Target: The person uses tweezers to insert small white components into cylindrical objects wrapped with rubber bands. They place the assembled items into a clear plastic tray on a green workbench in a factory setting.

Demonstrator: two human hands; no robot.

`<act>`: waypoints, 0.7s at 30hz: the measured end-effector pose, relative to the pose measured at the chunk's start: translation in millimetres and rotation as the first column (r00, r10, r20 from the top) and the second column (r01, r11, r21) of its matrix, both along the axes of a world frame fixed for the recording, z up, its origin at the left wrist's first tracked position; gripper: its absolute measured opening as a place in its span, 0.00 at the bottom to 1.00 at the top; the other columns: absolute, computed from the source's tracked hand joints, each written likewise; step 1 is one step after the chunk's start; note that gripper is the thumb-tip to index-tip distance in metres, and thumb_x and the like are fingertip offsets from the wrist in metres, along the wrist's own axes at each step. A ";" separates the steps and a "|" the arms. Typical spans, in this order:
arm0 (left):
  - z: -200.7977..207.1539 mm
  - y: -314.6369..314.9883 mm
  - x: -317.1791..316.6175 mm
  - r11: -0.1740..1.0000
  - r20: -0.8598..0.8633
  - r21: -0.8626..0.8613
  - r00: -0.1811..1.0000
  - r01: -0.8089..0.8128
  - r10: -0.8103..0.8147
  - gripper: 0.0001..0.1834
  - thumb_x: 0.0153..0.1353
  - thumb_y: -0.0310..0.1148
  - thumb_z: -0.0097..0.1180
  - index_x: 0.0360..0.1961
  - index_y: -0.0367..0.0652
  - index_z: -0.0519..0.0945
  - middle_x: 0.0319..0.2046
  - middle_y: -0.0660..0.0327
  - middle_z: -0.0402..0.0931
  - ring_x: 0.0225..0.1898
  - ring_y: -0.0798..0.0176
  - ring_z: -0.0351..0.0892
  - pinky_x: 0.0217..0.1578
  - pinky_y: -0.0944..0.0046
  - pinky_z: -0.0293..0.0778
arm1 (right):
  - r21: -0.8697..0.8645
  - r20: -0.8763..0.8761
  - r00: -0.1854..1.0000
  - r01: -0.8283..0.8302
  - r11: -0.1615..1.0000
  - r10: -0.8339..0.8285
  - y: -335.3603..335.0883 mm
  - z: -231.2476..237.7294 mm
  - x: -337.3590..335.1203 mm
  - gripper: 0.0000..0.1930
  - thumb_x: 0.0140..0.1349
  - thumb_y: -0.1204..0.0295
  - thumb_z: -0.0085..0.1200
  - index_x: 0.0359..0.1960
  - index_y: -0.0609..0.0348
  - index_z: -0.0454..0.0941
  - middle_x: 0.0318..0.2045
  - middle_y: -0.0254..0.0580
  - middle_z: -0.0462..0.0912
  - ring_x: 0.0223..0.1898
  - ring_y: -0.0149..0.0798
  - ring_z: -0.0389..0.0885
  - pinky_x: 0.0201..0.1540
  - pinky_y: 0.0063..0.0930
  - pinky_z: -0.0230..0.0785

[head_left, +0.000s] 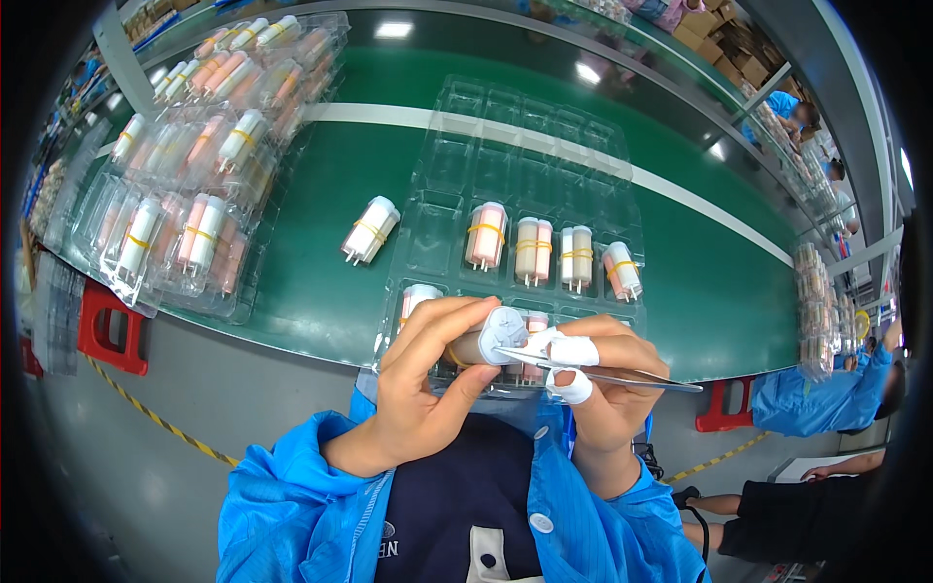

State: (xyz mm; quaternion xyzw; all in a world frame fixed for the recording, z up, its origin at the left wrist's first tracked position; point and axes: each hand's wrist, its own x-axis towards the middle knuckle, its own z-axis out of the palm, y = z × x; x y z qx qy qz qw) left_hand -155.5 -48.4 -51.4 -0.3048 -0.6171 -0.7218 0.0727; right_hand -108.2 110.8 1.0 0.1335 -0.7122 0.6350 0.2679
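My left hand (413, 379) is closed around a cylinder bundle (502, 332), with its pale grey capped end turned up toward me. A yellow band shows on its side. In my right hand (614, 394) I grip metal tweezers (641, 377), their tips touching the capped end. White wraps (573, 350) cover the thumb and a finger of that hand. Below my hands lies a clear plastic tray (435, 225) with compartments. Several banded bundles, like the pink and white one (486, 236), stand in it; those nearest me are partly hidden by my hands.
A loose white bundle (371, 231) lies left of the tray on the green table (321, 204). Stacked filled trays (185, 185) occupy the left side. More stacked trays (814, 311) stand at the right edge, near a co-worker in blue (816, 394). Red stools (112, 327) sit below the table.
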 end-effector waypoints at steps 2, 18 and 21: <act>0.1 -0.2 0.0 1.000 -0.004 0.004 1.000 0.001 -0.001 0.23 0.53 0.23 0.60 0.51 0.31 0.74 0.46 0.47 0.74 0.46 0.53 0.75 0.46 0.62 0.70 | 0.001 -0.003 1.000 -0.008 1.000 0.008 -0.6 0.3 0.0 0.10 0.46 0.80 0.64 0.33 0.67 0.82 0.31 0.52 0.83 0.34 0.40 0.83 0.34 0.27 0.75; -2.4 -0.5 -0.7 0.999 -0.066 -0.011 0.997 -0.032 0.031 0.23 0.52 0.23 0.59 0.51 0.30 0.74 0.45 0.47 0.73 0.44 0.53 0.74 0.44 0.62 0.69 | -0.157 0.069 0.998 0.014 0.988 -0.003 -4.6 -9.1 3.7 0.08 0.52 0.81 0.60 0.35 0.67 0.80 0.32 0.51 0.82 0.34 0.37 0.81 0.37 0.27 0.74; -2.0 -1.0 -1.5 0.998 -0.096 -0.034 0.995 -0.044 0.041 0.23 0.52 0.23 0.59 0.51 0.30 0.74 0.45 0.48 0.73 0.43 0.53 0.73 0.44 0.61 0.69 | -0.182 0.076 0.997 -0.012 0.983 0.026 -4.5 -10.1 3.2 0.08 0.53 0.81 0.59 0.36 0.67 0.80 0.33 0.50 0.82 0.35 0.37 0.81 0.38 0.27 0.73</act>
